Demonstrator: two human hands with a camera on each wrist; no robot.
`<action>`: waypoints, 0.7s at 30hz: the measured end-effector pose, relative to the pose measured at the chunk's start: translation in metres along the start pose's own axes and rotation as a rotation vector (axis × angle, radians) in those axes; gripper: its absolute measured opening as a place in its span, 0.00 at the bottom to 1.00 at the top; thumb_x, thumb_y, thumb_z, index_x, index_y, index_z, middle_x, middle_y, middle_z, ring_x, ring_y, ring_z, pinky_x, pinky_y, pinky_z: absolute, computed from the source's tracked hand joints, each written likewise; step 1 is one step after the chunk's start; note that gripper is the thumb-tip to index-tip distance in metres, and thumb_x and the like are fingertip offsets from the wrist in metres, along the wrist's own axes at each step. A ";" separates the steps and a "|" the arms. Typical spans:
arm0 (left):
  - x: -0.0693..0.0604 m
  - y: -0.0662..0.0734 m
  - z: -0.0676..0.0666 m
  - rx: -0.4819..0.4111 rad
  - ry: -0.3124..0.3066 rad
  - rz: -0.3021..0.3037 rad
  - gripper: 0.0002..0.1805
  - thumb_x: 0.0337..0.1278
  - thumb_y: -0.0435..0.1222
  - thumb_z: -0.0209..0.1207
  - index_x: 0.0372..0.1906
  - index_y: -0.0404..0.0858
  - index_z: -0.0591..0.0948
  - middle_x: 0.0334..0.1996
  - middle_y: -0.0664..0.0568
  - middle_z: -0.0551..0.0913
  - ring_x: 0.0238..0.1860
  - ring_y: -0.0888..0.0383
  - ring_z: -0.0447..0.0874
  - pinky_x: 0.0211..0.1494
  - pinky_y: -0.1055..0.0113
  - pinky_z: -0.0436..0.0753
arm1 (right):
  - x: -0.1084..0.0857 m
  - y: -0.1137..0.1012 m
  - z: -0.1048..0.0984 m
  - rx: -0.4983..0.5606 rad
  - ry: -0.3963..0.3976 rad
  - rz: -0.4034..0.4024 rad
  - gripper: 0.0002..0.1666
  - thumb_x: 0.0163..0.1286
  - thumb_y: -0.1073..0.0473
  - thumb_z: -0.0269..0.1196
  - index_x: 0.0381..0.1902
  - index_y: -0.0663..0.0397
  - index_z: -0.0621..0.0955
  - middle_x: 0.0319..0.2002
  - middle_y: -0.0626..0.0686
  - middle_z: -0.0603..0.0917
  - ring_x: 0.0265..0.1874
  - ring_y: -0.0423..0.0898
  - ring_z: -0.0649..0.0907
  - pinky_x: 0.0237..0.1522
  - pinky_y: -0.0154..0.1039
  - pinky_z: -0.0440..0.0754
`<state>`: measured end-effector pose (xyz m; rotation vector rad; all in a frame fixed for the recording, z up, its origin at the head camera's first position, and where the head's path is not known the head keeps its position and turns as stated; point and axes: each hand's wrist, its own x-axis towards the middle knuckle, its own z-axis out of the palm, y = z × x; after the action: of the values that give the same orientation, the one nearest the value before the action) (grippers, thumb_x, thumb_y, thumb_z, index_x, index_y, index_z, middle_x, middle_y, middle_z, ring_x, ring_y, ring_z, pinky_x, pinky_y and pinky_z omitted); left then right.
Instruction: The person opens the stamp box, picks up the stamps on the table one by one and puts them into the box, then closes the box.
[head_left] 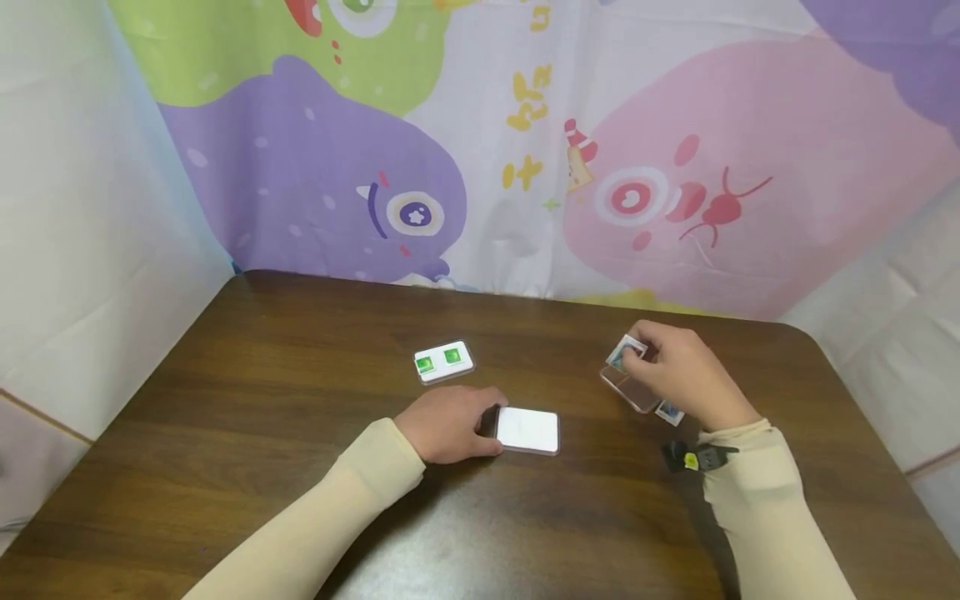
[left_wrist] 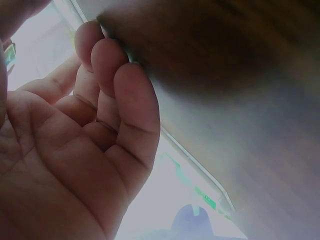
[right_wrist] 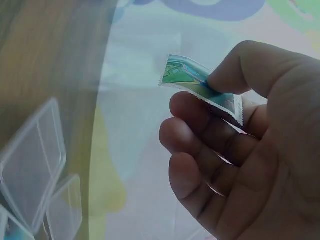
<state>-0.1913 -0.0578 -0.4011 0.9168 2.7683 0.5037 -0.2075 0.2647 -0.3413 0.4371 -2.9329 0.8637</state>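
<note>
Between thumb and fingers, my right hand [head_left: 686, 375] pinches a postage stamp [right_wrist: 192, 80] with perforated white edges and a green-blue picture. Below that hand on the table lies a clear plastic case [head_left: 628, 389], and another stamp [head_left: 670, 412] sticks out by its lower corner. My left hand [head_left: 450, 423] holds the left end of a clear case with a white card [head_left: 528, 429], thumb at the near corner and fingertips at the far one. Its fingers [left_wrist: 135, 95] look curled in the left wrist view. Behind it lies a white-backed case [head_left: 457, 367] bearing two green stamps.
The brown wooden table [head_left: 480, 533] ends at a cartoon-printed cloth [head_left: 517, 167] hung behind it. White cloth walls stand on both sides. A dark strap [head_left: 701, 457] sits on the right wrist.
</note>
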 end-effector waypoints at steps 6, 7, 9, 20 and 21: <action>0.001 0.000 0.002 0.000 -0.002 0.005 0.28 0.58 0.50 0.72 0.60 0.45 0.80 0.40 0.58 0.85 0.34 0.61 0.77 0.43 0.62 0.77 | -0.004 -0.005 0.006 0.072 -0.057 0.025 0.02 0.71 0.59 0.64 0.39 0.51 0.82 0.31 0.53 0.86 0.24 0.50 0.84 0.25 0.42 0.84; 0.001 0.000 0.002 -0.001 -0.001 0.004 0.28 0.58 0.50 0.72 0.60 0.45 0.80 0.40 0.58 0.85 0.34 0.61 0.77 0.43 0.62 0.77 | -0.004 -0.005 0.006 0.077 -0.064 0.024 0.03 0.71 0.60 0.65 0.40 0.51 0.82 0.31 0.53 0.86 0.24 0.50 0.85 0.25 0.42 0.84; 0.001 0.000 0.002 -0.004 0.002 0.003 0.28 0.58 0.50 0.72 0.60 0.45 0.80 0.40 0.58 0.85 0.34 0.60 0.77 0.42 0.62 0.77 | -0.004 -0.005 0.007 0.070 -0.073 0.011 0.05 0.71 0.61 0.66 0.42 0.51 0.81 0.31 0.52 0.85 0.24 0.50 0.84 0.25 0.41 0.83; 0.000 0.001 0.000 -0.014 0.000 -0.010 0.28 0.58 0.49 0.72 0.61 0.44 0.80 0.41 0.57 0.85 0.35 0.60 0.77 0.44 0.61 0.77 | -0.001 -0.007 0.013 -0.016 -0.098 -0.047 0.03 0.72 0.60 0.67 0.41 0.50 0.83 0.28 0.48 0.83 0.23 0.44 0.78 0.24 0.39 0.77; 0.000 0.001 0.000 -0.013 0.000 -0.010 0.29 0.58 0.50 0.72 0.61 0.44 0.80 0.41 0.57 0.86 0.35 0.60 0.77 0.45 0.61 0.78 | -0.001 -0.007 0.014 -0.027 -0.098 -0.052 0.02 0.72 0.59 0.67 0.41 0.50 0.84 0.27 0.47 0.83 0.23 0.44 0.78 0.24 0.39 0.77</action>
<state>-0.1911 -0.0567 -0.4003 0.8995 2.7645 0.5195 -0.2039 0.2520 -0.3493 0.5665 -3.0027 0.8189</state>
